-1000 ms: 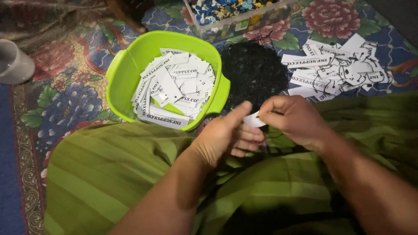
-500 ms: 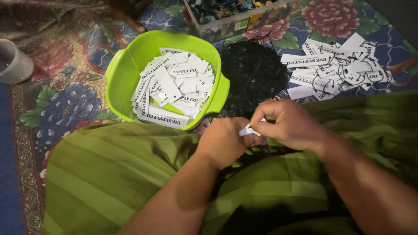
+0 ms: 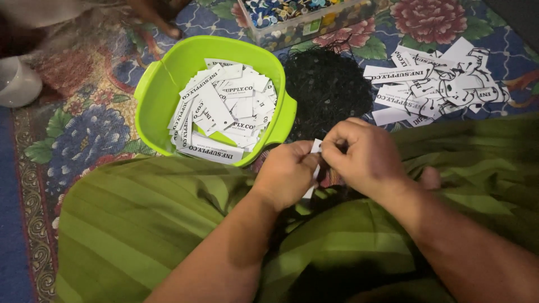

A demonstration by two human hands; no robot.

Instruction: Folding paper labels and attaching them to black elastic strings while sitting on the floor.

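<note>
Both hands (image 3: 331, 163), now drawn together, pinching one tag (image 3: 316, 147) in a shared grip; bowl (image 3: 151, 95) just beyond, string (image 3: 328, 84) beside.

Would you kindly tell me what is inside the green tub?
The green tub holds a loose heap of white printed paper tags. They cover most of its floor, so anything beneath them is hidden.

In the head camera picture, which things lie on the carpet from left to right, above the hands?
White cup → green tub of white paper tags → black heap of threads → loose pile of white tags.
</note>
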